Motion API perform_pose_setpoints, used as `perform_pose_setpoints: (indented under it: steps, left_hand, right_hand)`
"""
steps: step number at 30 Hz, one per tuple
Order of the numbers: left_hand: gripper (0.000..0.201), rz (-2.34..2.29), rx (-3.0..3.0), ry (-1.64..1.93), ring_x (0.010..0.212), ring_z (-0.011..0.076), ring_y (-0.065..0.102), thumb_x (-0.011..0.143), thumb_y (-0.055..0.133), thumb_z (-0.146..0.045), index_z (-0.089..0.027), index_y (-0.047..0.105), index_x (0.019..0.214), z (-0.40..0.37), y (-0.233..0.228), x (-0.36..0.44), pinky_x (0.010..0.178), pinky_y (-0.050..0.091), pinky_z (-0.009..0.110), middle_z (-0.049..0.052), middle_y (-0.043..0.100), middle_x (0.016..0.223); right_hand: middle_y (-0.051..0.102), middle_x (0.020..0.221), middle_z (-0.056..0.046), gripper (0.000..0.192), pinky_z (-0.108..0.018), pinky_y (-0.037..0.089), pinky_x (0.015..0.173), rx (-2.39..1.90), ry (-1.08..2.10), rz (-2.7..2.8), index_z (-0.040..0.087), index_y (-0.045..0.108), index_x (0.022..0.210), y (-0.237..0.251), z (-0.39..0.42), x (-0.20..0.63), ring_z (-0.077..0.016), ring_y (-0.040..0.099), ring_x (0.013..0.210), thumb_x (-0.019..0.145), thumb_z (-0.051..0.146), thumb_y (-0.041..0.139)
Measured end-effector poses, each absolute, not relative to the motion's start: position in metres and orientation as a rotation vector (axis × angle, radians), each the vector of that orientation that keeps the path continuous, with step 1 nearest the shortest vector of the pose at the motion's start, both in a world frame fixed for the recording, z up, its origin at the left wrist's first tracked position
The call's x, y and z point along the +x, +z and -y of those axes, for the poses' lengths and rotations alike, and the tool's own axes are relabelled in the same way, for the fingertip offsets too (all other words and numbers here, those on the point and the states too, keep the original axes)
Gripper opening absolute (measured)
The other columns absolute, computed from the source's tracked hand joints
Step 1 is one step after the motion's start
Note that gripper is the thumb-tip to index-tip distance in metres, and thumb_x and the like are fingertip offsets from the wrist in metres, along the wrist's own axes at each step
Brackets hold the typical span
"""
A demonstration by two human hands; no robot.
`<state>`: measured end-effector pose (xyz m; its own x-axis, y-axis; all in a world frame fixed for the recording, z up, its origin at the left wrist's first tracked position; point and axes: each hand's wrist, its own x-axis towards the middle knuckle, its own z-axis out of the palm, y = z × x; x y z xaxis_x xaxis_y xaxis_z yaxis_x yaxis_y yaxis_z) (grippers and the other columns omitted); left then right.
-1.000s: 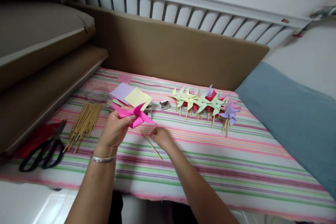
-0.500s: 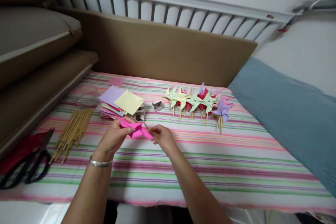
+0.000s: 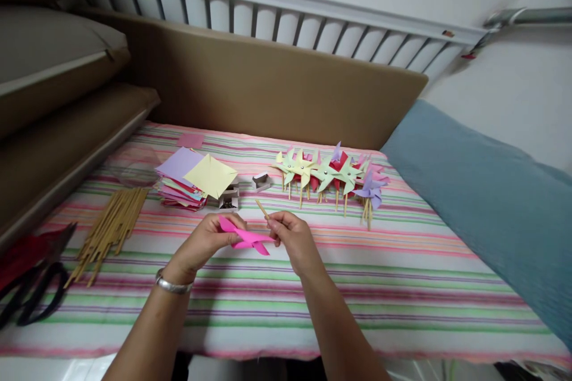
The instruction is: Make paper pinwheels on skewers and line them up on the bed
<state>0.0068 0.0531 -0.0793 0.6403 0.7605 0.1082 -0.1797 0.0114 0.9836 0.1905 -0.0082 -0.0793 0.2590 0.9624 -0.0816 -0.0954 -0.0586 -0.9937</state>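
Observation:
A bright pink paper pinwheel (image 3: 247, 237) is pinched in my left hand (image 3: 213, 239), thumb on top and fingers beneath it. Between the thumb and fingers of my right hand (image 3: 290, 237) is a thin wooden stick (image 3: 261, 209), its free end pointing up and to the left. The pinwheel's right tip reaches close to the right fingertips; whether they touch it I cannot tell. Behind my hands lie a stack of coloured paper squares (image 3: 181, 169), a pale yellow slit square (image 3: 211, 175) and a small open box (image 3: 229, 201) with dark bits inside.
Several pinwheels on sticks (image 3: 326, 172) lie at the back right. Loose wooden sticks (image 3: 109, 226) and black-handled scissors (image 3: 42, 286) lie on the left. Another small box (image 3: 261, 181) sits centrally. A brown board (image 3: 268, 89) closes off the back; blue fabric (image 3: 482, 190) covers the right.
My right hand has moved slightly right, and the stick now shows more clearly, pointing up-left. The pink pinwheel has tilted flatter and sits a little lower. The camera view has shifted slightly.

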Motion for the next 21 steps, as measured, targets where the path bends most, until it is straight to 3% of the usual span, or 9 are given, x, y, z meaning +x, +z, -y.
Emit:
perform_pose_setpoints:
  steps: [12, 16, 21]
  left_hand:
    - [0.005, -0.578, 1.598, 1.073, 0.075, 0.0196, 0.062, 0.070, 0.070, -0.024, -0.019, 0.072, 0.072, -0.044, -0.062, 0.014, 0.086, 0.042, 0.038, 0.006, 0.069, 0.075]
    - [0.002, -0.626, 1.663, 1.180, 0.074, 0.0198, 0.063, 0.069, 0.071, -0.024, -0.022, 0.072, 0.070, -0.043, -0.059, 0.016, 0.099, 0.034, 0.043, 0.005, 0.071, 0.074]
    - [0.003, -0.655, 1.680, 1.280, 0.077, 0.0201, 0.063, 0.070, 0.070, -0.023, -0.024, 0.073, 0.071, -0.040, -0.056, 0.016, 0.101, 0.034, 0.044, 0.004, 0.071, 0.075]
  right_hand:
    - [0.064, 0.060, 0.001, 0.008, -0.023, 0.041, 0.049, -1.269, 1.123, 0.941, 0.018, 0.064, 0.073, -0.061, 0.015, 0.177, -0.0113, 0.056, 0.051, 0.065, 0.019, 0.064]
    - [0.063, 0.056, 0.003, 0.017, -0.022, 0.040, 0.049, -1.303, 1.066, 0.981, 0.019, 0.066, 0.070, -0.055, 0.017, 0.175, -0.0108, 0.054, 0.053, 0.060, 0.010, 0.056]
    - [0.061, 0.056, 0.003, 0.021, -0.021, 0.039, 0.049, -1.276, 1.081, 0.989, 0.020, 0.068, 0.070, -0.055, 0.018, 0.174, -0.0105, 0.051, 0.053, 0.058, 0.011, 0.052]
